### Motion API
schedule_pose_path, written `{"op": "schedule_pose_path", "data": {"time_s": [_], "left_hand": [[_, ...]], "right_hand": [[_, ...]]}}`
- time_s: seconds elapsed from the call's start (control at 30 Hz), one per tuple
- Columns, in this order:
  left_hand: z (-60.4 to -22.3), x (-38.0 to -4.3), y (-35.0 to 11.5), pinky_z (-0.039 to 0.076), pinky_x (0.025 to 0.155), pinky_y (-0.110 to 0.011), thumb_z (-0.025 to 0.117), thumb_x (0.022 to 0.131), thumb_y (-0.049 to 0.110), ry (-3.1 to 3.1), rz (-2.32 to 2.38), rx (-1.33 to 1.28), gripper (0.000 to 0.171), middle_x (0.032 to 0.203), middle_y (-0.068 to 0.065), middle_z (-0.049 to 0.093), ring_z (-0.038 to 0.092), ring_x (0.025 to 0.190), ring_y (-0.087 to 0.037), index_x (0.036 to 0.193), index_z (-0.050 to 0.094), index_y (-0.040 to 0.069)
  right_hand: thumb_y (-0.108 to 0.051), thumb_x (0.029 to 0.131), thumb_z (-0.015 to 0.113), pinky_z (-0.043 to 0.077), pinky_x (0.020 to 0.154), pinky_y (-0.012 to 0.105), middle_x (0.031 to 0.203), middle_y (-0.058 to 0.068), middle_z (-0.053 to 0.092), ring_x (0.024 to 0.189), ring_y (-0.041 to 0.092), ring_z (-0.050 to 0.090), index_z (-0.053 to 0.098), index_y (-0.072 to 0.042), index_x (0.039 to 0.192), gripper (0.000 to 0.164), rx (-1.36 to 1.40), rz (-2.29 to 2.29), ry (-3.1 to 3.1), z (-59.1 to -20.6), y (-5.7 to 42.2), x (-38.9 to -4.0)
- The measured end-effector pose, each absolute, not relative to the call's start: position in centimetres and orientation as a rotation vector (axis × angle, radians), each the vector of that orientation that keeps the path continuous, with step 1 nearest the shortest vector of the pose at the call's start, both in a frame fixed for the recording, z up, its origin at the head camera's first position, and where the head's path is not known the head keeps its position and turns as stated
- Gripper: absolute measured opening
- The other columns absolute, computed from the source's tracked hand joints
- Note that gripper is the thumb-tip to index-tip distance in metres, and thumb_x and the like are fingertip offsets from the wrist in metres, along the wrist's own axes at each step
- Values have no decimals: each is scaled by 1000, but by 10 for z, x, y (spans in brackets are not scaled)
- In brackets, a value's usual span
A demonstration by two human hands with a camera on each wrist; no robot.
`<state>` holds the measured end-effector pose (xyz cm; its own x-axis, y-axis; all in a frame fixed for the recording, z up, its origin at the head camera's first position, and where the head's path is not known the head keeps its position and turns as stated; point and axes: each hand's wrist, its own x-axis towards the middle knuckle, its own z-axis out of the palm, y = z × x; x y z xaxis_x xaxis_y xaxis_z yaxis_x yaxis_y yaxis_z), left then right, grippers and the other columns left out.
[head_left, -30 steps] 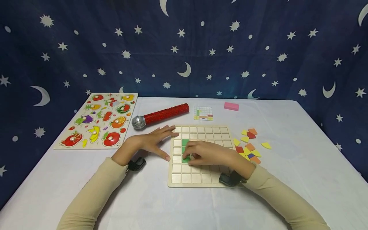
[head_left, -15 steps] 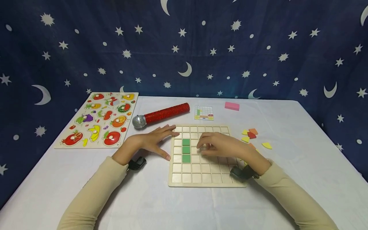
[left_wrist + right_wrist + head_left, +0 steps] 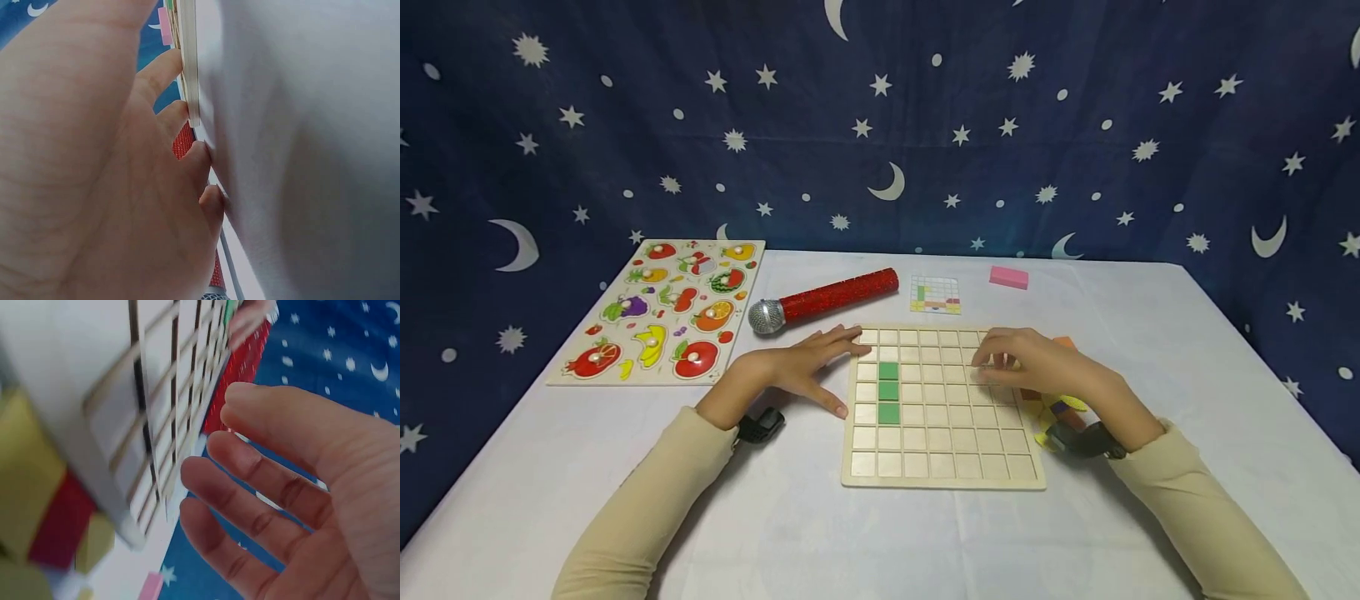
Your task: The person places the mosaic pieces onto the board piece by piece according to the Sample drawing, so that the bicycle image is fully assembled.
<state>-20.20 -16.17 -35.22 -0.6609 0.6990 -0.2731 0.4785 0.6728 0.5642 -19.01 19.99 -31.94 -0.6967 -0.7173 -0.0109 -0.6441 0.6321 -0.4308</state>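
Observation:
A pale wooden grid board (image 3: 940, 484) lies flat on the white table, with three green square tiles (image 3: 888, 391) in a column toward its left side. My left hand (image 3: 797, 367) has its fingers spread, fingertips and thumb resting at the board's left edge. Over the board's right side hovers my right hand (image 3: 1037, 362), fingers loosely bent and nothing between them, as the right wrist view shows. Beneath and beside that hand lies a pile of small coloured tiles (image 3: 1078, 403), yellow, orange, red and blue, partly hidden by the hand and wrist.
A fruit puzzle board (image 3: 655, 312) lies at the left. Behind the grid board are a red toy microphone (image 3: 838, 296), a small printed pattern card (image 3: 935, 295) and a pink block (image 3: 1009, 277). A dark starry cloth (image 3: 880, 125) hangs behind the table.
My right hand has lifted from the green tiles and moved right across the board toward the tile pile, leaving three green tiles exposed. My left hand has stayed at the board's edge.

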Motion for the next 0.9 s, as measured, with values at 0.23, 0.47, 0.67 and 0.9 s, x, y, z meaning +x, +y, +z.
{"op": "schedule_pose_path", "data": {"time_s": [0.23, 0.47, 0.67, 0.9], "left_hand": [[-352, -201, -161, 2, 120, -55, 82, 75, 44, 2428, 616, 916, 94, 164, -8, 6, -2, 150, -33, 151, 34, 19], [-352, -201, -161, 2, 120, -56, 82, 75, 44, 2422, 616, 918, 94, 164, -8, 6, -3, 150, -33, 152, 33, 20], [-353, -201, -161, 3, 120, -56, 82, 75, 44, 2424, 615, 921, 94, 164, -8, 6, -3, 150, -33, 151, 34, 19], [-354, -202, -161, 0, 121, -52, 82, 76, 43, 2425, 624, 959, 92, 164, -10, 7, -2, 150, -33, 150, 34, 17]], "right_hand": [[-6, 86, 73, 56, 75, 34, 96, 0, 67, 82, 13, 59, 73, -5, 103, 17, -1000, -596, 2714, -313, 222, -199], [-1, 83, 74, 54, 73, 26, 89, -2, 63, 82, 16, 53, 74, -10, 94, 14, -974, -628, 2606, -317, 239, -206], [4, 78, 76, 51, 68, 23, 91, -2, 62, 84, 19, 51, 71, -11, 91, 20, -956, -630, 2565, -323, 245, -210], [-3, 81, 75, 49, 61, 24, 84, 0, 58, 75, 18, 52, 67, -8, 94, 15, -788, -649, 2549, -326, 248, -212]]}}
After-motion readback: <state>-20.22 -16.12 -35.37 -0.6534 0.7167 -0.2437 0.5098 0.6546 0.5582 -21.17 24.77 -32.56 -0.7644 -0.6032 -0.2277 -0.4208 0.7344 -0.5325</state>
